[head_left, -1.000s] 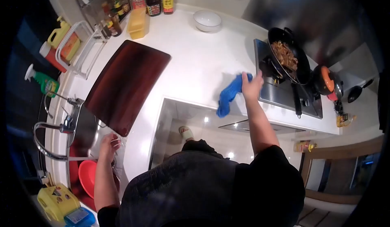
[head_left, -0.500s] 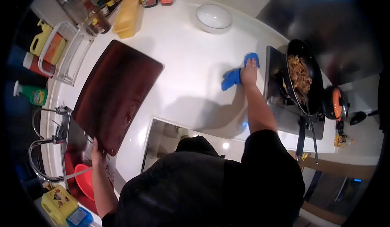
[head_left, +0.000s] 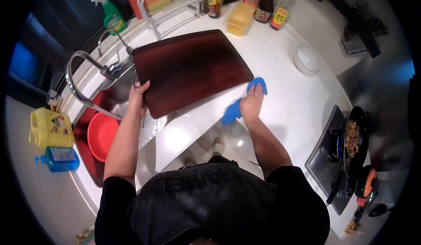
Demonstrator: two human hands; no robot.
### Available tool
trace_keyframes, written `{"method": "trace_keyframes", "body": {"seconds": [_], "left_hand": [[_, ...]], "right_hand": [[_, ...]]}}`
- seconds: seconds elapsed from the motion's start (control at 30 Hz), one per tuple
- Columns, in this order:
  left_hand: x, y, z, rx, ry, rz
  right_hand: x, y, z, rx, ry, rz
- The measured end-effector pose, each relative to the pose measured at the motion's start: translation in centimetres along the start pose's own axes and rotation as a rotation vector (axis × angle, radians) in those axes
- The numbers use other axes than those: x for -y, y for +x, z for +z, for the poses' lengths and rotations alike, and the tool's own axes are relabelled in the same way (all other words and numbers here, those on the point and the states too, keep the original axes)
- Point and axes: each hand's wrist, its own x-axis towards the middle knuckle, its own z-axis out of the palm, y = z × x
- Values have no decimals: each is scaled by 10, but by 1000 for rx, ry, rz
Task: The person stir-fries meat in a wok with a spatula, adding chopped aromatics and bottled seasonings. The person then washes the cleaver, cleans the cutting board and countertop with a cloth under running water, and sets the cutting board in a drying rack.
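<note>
My left hand (head_left: 139, 96) grips the near left edge of a dark brown cutting board (head_left: 193, 71), thumb on top and the other fingers hidden beneath. The board is raised at its left side, by the sink. My right hand (head_left: 252, 103) presses a blue cloth (head_left: 233, 111) against the white counter (head_left: 285, 113), near its front edge and just beside the board's right corner. Part of the cloth sticks out past the fingertips, and the rest bunches under the palm.
At left, a running faucet (head_left: 75, 80) arches over the sink, where a red basin (head_left: 98, 135) stands. A white bowl (head_left: 307, 60) sits at the back right. A wok of food (head_left: 352, 139) rests on the stove (head_left: 322, 157). Sauce bottles (head_left: 265, 6) line the back.
My right hand has drawn the blue cloth back from beside the stove to the board's right corner. My view has turned left. My left hand still holds the board.
</note>
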Motion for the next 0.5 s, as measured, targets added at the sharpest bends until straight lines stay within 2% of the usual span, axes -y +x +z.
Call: {"method": "trace_keyframes", "body": {"seconds": [0.17,0.23,0.27,0.33,0.37,0.43,0.47,0.5], "left_hand": [[-98,-15,30,-40,185,138],[-135,-11,35,-32,287,162],[-156,-14,44,-64,445,204],[-197,-1,51,22,638,280],[-219,-6,68,6,853,388],[-253,1,90,279,936,561],[-267,-2,108,354,1089,652],[-279,-9,126,357,1306,611]], "right_hand": [[-10,21,-12,169,-120,33],[20,33,-37,178,-128,8],[39,44,-52,179,-133,-7],[87,86,-65,68,360,-444],[120,110,-75,142,528,-480],[174,166,-82,148,803,-525],[195,191,-92,196,940,-441],[210,218,-89,328,1203,-469]]}}
